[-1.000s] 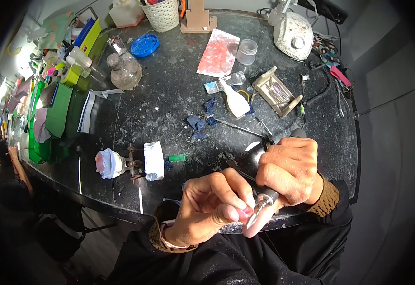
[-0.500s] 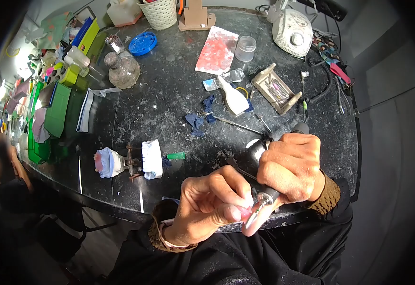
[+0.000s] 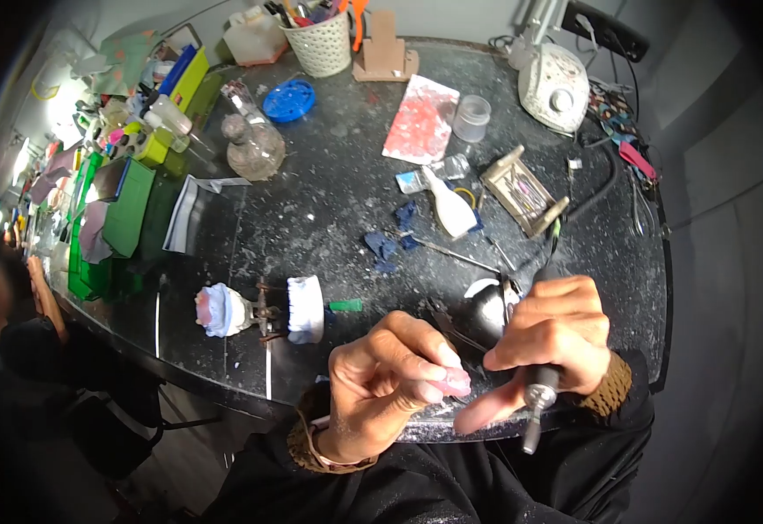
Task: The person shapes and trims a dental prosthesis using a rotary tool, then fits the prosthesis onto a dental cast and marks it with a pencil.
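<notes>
Between thumb and fingers, my left hand [image 3: 377,380] pinches a small pink denture piece [image 3: 457,382] above the table's front edge. My right hand [image 3: 560,323] is wrapped round a dark rotary handpiece [image 3: 539,393], thumb stretched toward the pink piece. The metal bur tip [image 3: 532,437] points down toward my lap, apart from the piece. Just beyond the right hand is a shiny black rounded object [image 3: 484,316], partly hidden. Left of my hands lies a metal articulator [image 3: 265,316] between a blue-white dental cast [image 3: 219,310] and a white plaster cast [image 3: 305,310].
A white squeeze bottle [image 3: 453,210], a tool holder [image 3: 525,194] and blue wax scraps [image 3: 381,249] lie beyond my hands. A glass burner [image 3: 253,153] and green bins [image 3: 127,210] stand at left. Another person's arm [image 3: 44,297] shows at the far left.
My right hand has drawn the handpiece away to the right, so its bur has left the pink piece. The left hand still pinches the piece. The view has shifted slightly.
</notes>
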`<state>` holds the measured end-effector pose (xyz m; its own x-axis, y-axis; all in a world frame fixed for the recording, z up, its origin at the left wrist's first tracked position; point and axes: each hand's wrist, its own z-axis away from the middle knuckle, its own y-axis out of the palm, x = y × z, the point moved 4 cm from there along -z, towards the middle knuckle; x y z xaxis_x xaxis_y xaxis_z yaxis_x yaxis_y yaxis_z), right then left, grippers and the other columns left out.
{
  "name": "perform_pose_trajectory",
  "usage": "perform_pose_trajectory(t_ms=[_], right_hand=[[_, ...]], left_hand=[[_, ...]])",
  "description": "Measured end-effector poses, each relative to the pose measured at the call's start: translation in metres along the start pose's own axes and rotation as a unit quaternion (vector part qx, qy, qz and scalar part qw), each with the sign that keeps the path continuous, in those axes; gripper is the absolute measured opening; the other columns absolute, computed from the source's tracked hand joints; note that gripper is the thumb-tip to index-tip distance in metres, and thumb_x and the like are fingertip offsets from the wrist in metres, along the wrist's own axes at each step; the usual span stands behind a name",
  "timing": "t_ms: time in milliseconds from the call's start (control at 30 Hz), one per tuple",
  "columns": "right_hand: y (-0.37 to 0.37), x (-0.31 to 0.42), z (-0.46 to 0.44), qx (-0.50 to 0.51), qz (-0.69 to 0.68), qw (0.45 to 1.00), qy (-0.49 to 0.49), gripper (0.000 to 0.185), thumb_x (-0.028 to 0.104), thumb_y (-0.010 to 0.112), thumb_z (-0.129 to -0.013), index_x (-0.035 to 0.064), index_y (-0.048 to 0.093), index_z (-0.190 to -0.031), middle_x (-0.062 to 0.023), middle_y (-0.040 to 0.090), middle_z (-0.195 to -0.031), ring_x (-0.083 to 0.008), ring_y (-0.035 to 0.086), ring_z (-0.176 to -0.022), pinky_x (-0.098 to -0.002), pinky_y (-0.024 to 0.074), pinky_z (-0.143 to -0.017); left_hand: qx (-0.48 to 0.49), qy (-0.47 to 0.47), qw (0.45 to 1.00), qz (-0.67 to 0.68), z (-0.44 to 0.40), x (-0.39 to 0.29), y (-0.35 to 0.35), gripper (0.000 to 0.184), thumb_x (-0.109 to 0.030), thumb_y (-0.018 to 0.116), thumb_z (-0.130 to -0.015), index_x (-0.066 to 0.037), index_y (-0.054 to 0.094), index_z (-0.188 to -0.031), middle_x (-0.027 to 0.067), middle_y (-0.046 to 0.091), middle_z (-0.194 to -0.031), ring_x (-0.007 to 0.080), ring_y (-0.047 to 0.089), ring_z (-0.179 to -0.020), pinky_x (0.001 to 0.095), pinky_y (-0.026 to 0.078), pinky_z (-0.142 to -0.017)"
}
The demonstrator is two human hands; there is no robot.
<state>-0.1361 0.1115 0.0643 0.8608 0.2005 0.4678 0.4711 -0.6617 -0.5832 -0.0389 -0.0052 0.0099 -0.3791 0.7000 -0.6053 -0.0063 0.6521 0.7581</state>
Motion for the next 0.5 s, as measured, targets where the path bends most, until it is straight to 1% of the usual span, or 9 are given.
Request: perform_pose_trajectory(t_ms=[67, 100, 200, 233, 267, 333, 367, 467, 500], right_hand=[[0.002, 0.000, 0.000, -0.005, -0.070, 0.997, 0.027, 0.029, 0.034, 0.061, -0.081, 0.0068, 0.067, -0.085, -0.0009, 0.065, -0.067, -0.0099, 0.057, -0.046, -0.0217, 0.0328, -0.038], [-0.002, 0.001, -0.004, 0.048, -0.088, 0.994, 0.038, 0.027, 0.028, 0.067, -0.077, 0.0044, 0.068, -0.090, -0.0040, 0.068, -0.072, -0.0125, 0.060, -0.049, -0.0223, 0.0382, -0.039], [0.002, 0.001, -0.003, 0.018, -0.170, 0.983, 0.068, 0.023, 0.021, 0.071, -0.075, 0.0031, 0.068, -0.089, -0.0039, 0.068, -0.072, -0.0150, 0.061, -0.049, -0.0244, 0.0425, -0.042], [0.001, 0.002, -0.006, 0.056, -0.173, 0.979, 0.087, 0.020, 0.018, 0.070, -0.075, 0.0029, 0.067, -0.088, -0.0048, 0.068, -0.073, -0.0174, 0.062, -0.050, -0.0258, 0.0458, -0.045], [0.003, 0.001, -0.004, 0.033, -0.206, 0.973, 0.103, 0.018, 0.017, 0.071, -0.074, 0.0057, 0.067, -0.088, -0.0043, 0.067, -0.071, -0.0177, 0.061, -0.050, -0.0261, 0.0452, -0.044], [0.004, 0.000, -0.004, 0.081, -0.220, 0.965, 0.120, 0.015, 0.015, 0.072, -0.073, 0.0095, 0.066, -0.086, -0.0030, 0.065, -0.067, -0.0177, 0.060, -0.049, -0.0265, 0.0442, -0.044], [0.005, 0.000, -0.003, 0.089, -0.228, 0.960, 0.135, 0.014, 0.013, 0.072, -0.072, 0.0112, 0.065, -0.084, -0.0018, 0.063, -0.065, -0.0176, 0.059, -0.048, -0.0273, 0.0433, -0.043], [0.008, 0.002, -0.003, 0.083, -0.215, 0.965, 0.126, 0.017, 0.011, 0.070, -0.068, 0.0112, 0.065, -0.084, -0.0010, 0.063, -0.066, -0.0174, 0.058, -0.048, -0.0272, 0.0424, -0.043], [0.007, 0.002, -0.003, 0.101, -0.193, 0.969, 0.118, 0.019, 0.011, 0.068, -0.066, 0.0113, 0.065, -0.086, -0.0004, 0.063, -0.068, -0.0171, 0.058, -0.049, -0.0272, 0.0424, -0.043]], left_hand=[[-0.004, 0.052, 0.998, -0.045, -0.001, -0.005, 0.000, 0.009, 0.002, 0.064, -0.081, 0.002, 0.058, -0.088, 0.0135, 0.055, -0.096, 0.0166, 0.062, -0.086, 0.0269, 0.055, -0.078], [0.009, 0.073, 0.995, -0.066, 0.000, -0.006, -0.002, 0.016, 0.004, 0.068, -0.077, 0.002, 0.058, -0.090, 0.0138, 0.056, -0.096, 0.0169, 0.061, -0.090, 0.0268, 0.055, -0.079], [0.050, 0.124, 0.984, -0.118, -0.002, -0.011, 0.001, 0.024, 0.005, 0.070, -0.074, 0.004, 0.058, -0.095, 0.0159, 0.056, -0.101, 0.0193, 0.060, -0.096, 0.0286, 0.055, -0.079], [0.024, 0.082, 0.988, -0.126, 0.000, -0.014, 0.005, 0.035, 0.006, 0.072, -0.071, 0.005, 0.057, -0.102, 0.0207, 0.055, -0.112, 0.0237, 0.058, -0.104, 0.0312, 0.055, -0.078], [0.059, 0.078, 0.979, -0.176, -0.001, -0.017, 0.003, 0.034, 0.005, 0.073, -0.071, 0.005, 0.058, -0.102, 0.0217, 0.058, -0.108, 0.0256, 0.060, -0.101, 0.0320, 0.056, -0.078], [0.128, 0.067, 0.951, -0.274, -0.005, -0.021, -0.005, 0.034, 0.001, 0.074, -0.070, 0.005, 0.061, -0.101, 0.0238, 0.063, -0.101, 0.0293, 0.064, -0.096, 0.0336, 0.056, -0.076], [0.102, 0.083, 0.961, -0.245, -0.006, -0.022, -0.005, 0.026, 0.000, 0.075, -0.070, 0.003, 0.065, -0.094, 0.0207, 0.066, -0.091, 0.0271, 0.067, -0.086, 0.0333, 0.057, -0.071], [0.148, 0.097, 0.947, -0.266, -0.008, -0.028, -0.005, 0.024, 0.003, 0.075, -0.069, 0.000, 0.066, -0.091, 0.0191, 0.066, -0.092, 0.0253, 0.066, -0.084, 0.0326, 0.057, -0.067], [0.158, 0.100, 0.949, -0.255, -0.009, -0.029, -0.005, 0.024, 0.005, 0.076, -0.067, 0.000, 0.066, -0.088, 0.0182, 0.066, -0.091, 0.0252, 0.066, -0.082, 0.0322, 0.058, -0.066]])
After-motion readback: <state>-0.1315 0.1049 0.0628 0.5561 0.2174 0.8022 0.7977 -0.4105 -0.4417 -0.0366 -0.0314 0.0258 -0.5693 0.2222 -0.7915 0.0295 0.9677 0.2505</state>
